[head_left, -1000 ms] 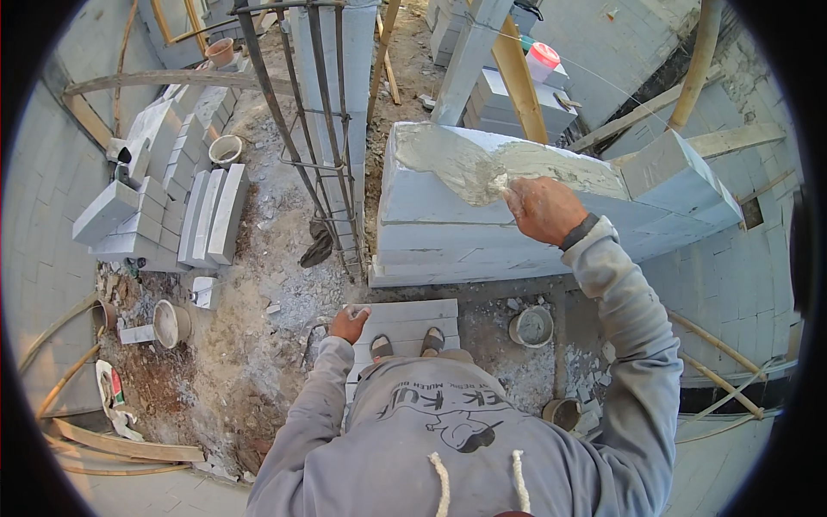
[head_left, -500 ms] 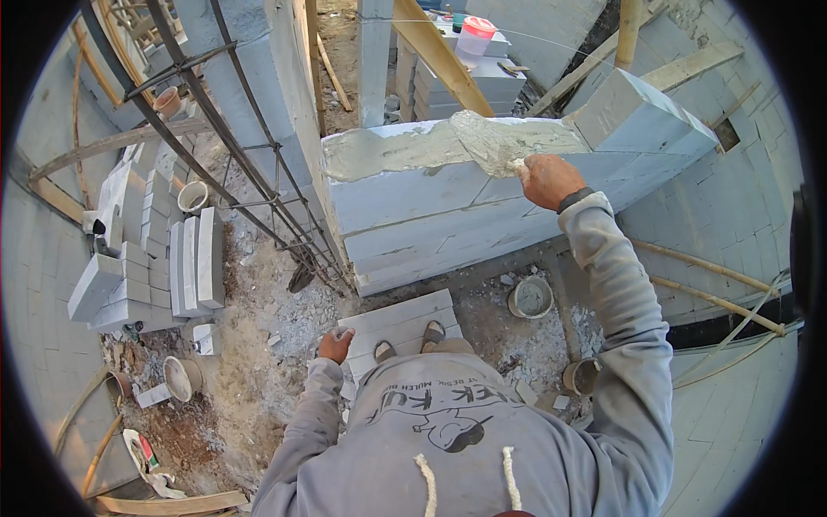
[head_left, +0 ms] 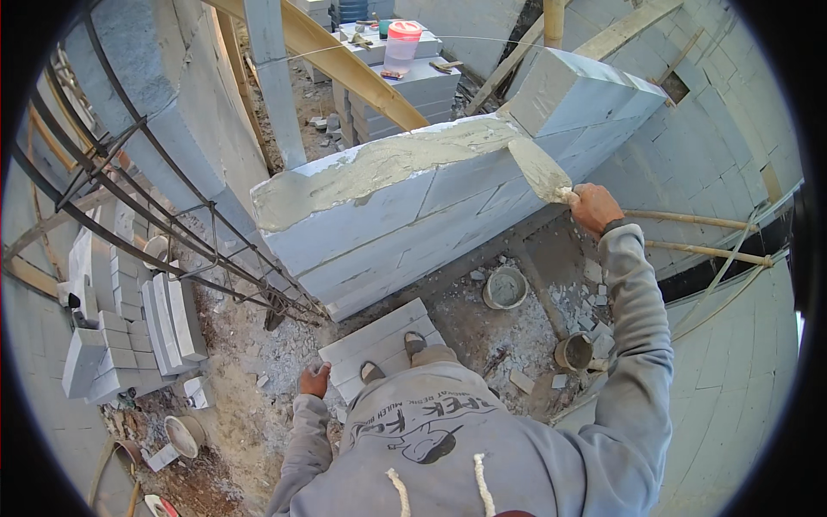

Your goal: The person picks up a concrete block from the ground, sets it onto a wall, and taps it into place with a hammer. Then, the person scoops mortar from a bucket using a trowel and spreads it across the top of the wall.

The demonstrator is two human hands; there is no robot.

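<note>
My right hand (head_left: 596, 209) is closed round the handle of a mortar-coated trowel (head_left: 536, 169). The blade points up and to the left, just off the wall's near face and close to the block at its end. A bed of wet grey mortar (head_left: 379, 164) covers the top of the pale block wall (head_left: 362, 224). At its right end a whole block (head_left: 579, 90) stands one course higher. Low on the left, my left hand (head_left: 315, 380) hangs by the blocks underfoot, fingers a little apart, with nothing in it.
I stand on pale blocks (head_left: 388, 334) laid on the rubble-strewn floor. A bucket of mortar (head_left: 506, 288) and another bucket (head_left: 574, 351) sit to the right. Steel rebar (head_left: 138, 211) rises at left, beside stacked blocks (head_left: 112, 353). A thin string (head_left: 482, 38) crosses beyond the wall.
My right hand has drawn the trowel off the mortar bed, right and toward me. The whole view has turned, so the wall now slants more. My left hand still hangs low.
</note>
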